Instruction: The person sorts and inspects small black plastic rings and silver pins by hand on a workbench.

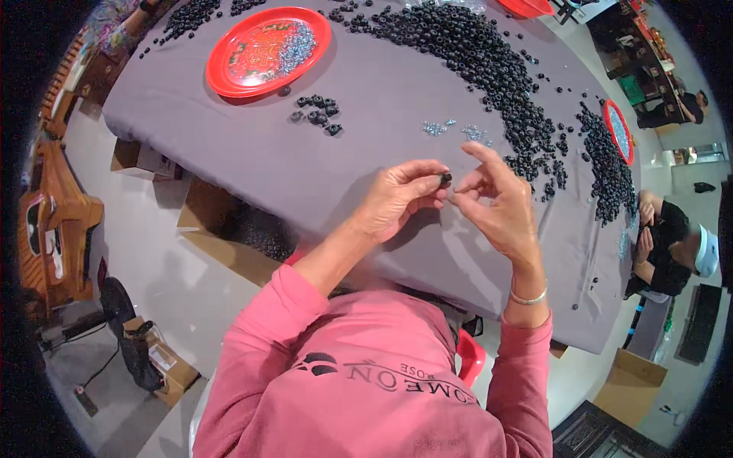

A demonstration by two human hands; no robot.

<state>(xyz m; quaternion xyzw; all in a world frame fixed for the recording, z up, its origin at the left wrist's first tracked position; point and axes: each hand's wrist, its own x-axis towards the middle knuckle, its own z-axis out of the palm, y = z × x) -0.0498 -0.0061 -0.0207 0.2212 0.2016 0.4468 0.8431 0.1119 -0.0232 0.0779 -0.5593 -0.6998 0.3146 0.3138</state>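
A small black round part (445,179) is pinched between the thumb and fingers of my left hand (393,195), just above the grey cloth. My right hand (500,202) is close beside it, its thumb and a bent finger drawn together near the part, the index finger raised. Whatever is between those right fingertips, if anything, is too small to make out. Beyond my hands, two little piles of shiny clear-blue bits (435,128) lie on the cloth. A loose group of black parts (317,113) sits farther left.
Heaped black parts (500,84) stretch across the far and right side of the cloth-covered table (382,99). At the far left stands a red tray (216,72) with shiny bits. An open cardboard box (237,256) is below the near edge. Another person (672,248) sits at the right.
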